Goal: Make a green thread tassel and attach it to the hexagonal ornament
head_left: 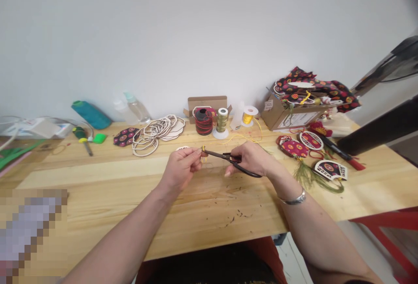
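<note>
Above the middle of the wooden table (130, 214), my left hand (183, 165) is closed in a pinch on a short yellow cord (204, 149). My right hand (248, 158) has its fingers in the handles of dark scissors (225, 156). The scissors point left, and their tips lie at the yellow cord beside my left fingertips. Part of a pale cut-out piece (183, 148) shows just behind my left hand. A yellow cord (241, 138) runs over the table from a white spool (250, 114) behind my right hand.
Thread spools (204, 124) and a small carton (207, 100) stand at the back. Wooden frames (155, 131) and a teal cone (91, 114) lie left. A box of patterned fabric (290, 118), tasselled ornaments (294, 147) and a black post (382, 123) are right. Dark scraps (240, 213) lie in front.
</note>
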Motion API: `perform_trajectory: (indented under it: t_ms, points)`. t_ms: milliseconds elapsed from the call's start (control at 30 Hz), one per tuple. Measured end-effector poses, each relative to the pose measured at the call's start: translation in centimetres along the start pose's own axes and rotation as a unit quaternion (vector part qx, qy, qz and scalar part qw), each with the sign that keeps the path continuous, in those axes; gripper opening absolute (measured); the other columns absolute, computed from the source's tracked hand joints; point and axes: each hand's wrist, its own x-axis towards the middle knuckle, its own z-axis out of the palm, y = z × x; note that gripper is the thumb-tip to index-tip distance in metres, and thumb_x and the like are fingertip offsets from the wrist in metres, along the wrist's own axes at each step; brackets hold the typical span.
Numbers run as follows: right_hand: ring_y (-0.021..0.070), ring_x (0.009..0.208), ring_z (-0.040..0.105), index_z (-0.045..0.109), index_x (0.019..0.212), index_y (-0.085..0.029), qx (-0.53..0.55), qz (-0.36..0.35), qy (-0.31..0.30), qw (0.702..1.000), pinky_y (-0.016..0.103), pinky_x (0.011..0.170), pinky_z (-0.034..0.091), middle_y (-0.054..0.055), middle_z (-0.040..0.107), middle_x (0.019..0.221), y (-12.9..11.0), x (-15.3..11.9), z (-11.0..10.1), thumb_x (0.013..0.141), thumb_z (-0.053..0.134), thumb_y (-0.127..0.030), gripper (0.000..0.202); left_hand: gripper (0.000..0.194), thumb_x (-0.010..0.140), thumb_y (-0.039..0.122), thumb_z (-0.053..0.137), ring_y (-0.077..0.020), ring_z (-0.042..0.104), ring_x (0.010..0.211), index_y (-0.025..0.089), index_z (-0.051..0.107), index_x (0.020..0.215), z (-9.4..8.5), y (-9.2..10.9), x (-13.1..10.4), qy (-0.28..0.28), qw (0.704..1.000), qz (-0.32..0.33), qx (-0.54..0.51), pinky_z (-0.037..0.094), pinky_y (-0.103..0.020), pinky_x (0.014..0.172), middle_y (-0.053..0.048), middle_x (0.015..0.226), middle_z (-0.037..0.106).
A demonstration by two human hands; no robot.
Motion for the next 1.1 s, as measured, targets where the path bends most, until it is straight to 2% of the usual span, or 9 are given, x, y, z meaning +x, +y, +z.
perform_trajectory:
  t_ms: [400, 633, 733, 800, 867, 900, 967, 1100]
  points:
    - [0.0095, 0.053, 0.025, 0.044, 0.049, -0.017, 0.015, 0.006, 0.012, 1.000, 0.026, 0.051, 0.016, -0.005, 0.029, 0.051, -0.2, 0.1, 0.0, 0.062, 0.062, -0.072, 0.059, 0.018, 0.060, 0.024, 0.076, -0.0043, 0.031, 0.042, 0.008, 0.070, 0.060, -0.1, 0.0, 0.1, 0.006, 1.000, 0.008, 0.000, 0.021, -0.023, 0.044, -0.001, 0.050, 0.051]
    - [0.0086, 0.052, 0.027, 0.040, 0.049, -0.017, 0.157, -0.027, -0.001, 0.987, 0.024, 0.049, 0.018, -0.006, 0.028, 0.050, 0.4, 0.5, 0.4, 0.061, 0.059, -0.075, 0.062, 0.018, 0.062, 0.024, 0.076, -0.0037, 0.030, 0.043, 0.007, 0.070, 0.063, -0.1, 0.2, 0.0, -0.006, 1.000, 0.002, -0.003, 0.022, -0.022, 0.044, -0.002, 0.053, 0.053]
    - [0.0088, 0.049, 0.029, 0.044, 0.053, -0.018, 0.196, -0.006, 0.040, 0.980, 0.024, 0.046, 0.020, -0.004, 0.033, 0.050, 0.6, 0.2, -0.4, 0.065, 0.049, -0.080, 0.063, 0.018, 0.061, 0.024, 0.077, -0.0034, 0.029, 0.043, 0.007, 0.070, 0.062, -0.3, 0.3, 0.2, -0.001, 1.000, 0.004, -0.023, 0.020, -0.021, 0.043, -0.001, 0.050, 0.049]
    - [0.0103, 0.048, 0.034, 0.048, 0.054, -0.018, 0.110, 0.054, 0.074, 0.990, 0.025, 0.046, 0.022, -0.002, 0.039, 0.050, 0.6, -0.6, -1.5, 0.067, 0.047, -0.079, 0.063, 0.019, 0.061, 0.024, 0.077, -0.0032, 0.028, 0.043, 0.006, 0.070, 0.061, -0.4, 0.3, 0.4, 0.000, 0.999, 0.005, -0.035, 0.020, -0.021, 0.043, 0.001, 0.048, 0.045]
    - [0.0144, 0.050, 0.044, 0.054, 0.055, -0.017, -0.065, 0.127, 0.067, 0.988, 0.026, 0.048, 0.025, 0.002, 0.048, 0.051, 0.5, -1.6, -2.4, 0.068, 0.053, -0.074, 0.058, 0.019, 0.061, 0.024, 0.078, -0.0028, 0.027, 0.043, 0.006, 0.070, 0.062, -0.5, 0.2, 0.5, 0.001, 0.999, 0.008, -0.045, 0.019, -0.021, 0.044, 0.002, 0.046, 0.043]
    - [0.0176, 0.053, 0.050, 0.057, 0.056, -0.017, -0.145, 0.158, 0.043, 0.976, 0.027, 0.048, 0.027, 0.005, 0.053, 0.054, 0.5, -2.2, -2.8, 0.068, 0.055, -0.071, 0.055, 0.019, 0.061, 0.024, 0.078, -0.0027, 0.027, 0.043, 0.007, 0.070, 0.062, -0.6, 0.2, 0.5, 0.001, 0.999, 0.008, -0.047, 0.019, -0.021, 0.044, 0.003, 0.046, 0.041]
    - [0.0238, 0.062, 0.059, 0.064, 0.063, -0.016, -0.236, 0.194, -0.022, 0.952, 0.029, 0.051, 0.032, 0.011, 0.063, 0.064, 0.7, -3.4, -3.0, 0.070, 0.060, -0.062, 0.046, 0.019, 0.062, 0.024, 0.078, -0.0028, 0.027, 0.042, 0.007, 0.070, 0.063, -0.6, 0.1, 0.5, 0.002, 0.999, 0.006, -0.047, 0.019, -0.021, 0.044, 0.005, 0.045, 0.038]
    - [0.0261, 0.077, 0.066, 0.070, 0.082, -0.015, -0.254, 0.209, -0.128, 0.936, 0.030, 0.059, 0.041, 0.015, 0.070, 0.084, 1.7, -5.4, -2.7, 0.079, 0.057, -0.039, 0.027, 0.020, 0.066, 0.027, 0.076, -0.0035, 0.027, 0.042, 0.008, 0.071, 0.064, -0.5, -0.3, 0.3, -0.002, 1.000, -0.001, -0.030, 0.021, -0.022, 0.045, 0.007, 0.043, 0.033]
